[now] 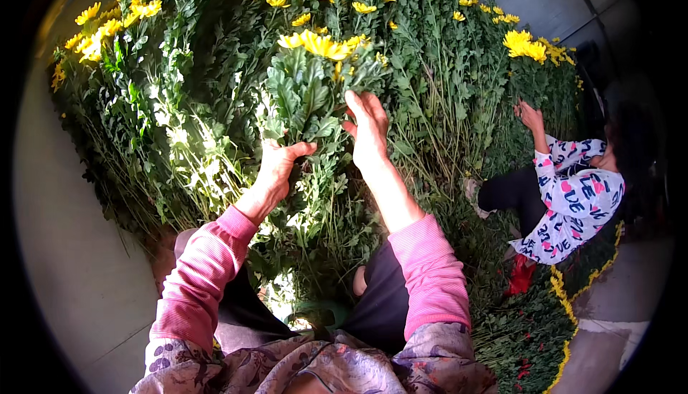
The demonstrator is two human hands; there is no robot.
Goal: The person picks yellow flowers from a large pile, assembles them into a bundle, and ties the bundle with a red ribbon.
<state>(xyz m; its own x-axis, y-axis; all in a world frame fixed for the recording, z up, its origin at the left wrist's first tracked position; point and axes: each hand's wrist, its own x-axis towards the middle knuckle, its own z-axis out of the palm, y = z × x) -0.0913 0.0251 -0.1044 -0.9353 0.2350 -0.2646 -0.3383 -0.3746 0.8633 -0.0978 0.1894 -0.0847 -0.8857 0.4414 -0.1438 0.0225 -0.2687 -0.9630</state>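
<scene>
A bunch of yellow chrysanthemums with leafy green stems stands upright between my two hands. My left hand is closed around the bunch's stems below the leaves, its thumb lying across them. On the bunch's right side is my right hand, fingers raised and partly spread beside the leaves; whether it grips any stem is hard to tell. Behind the bunch spreads a large heap of cut chrysanthemums, blooms at the far edge and stems towards me.
A co-worker sits at the right, one hand at the heap's flowers. Bundled chrysanthemums with red ties lie at the lower right, yellow blooms along their edge. Grey floor shows at the left. Loose stems and leaves lie between my legs.
</scene>
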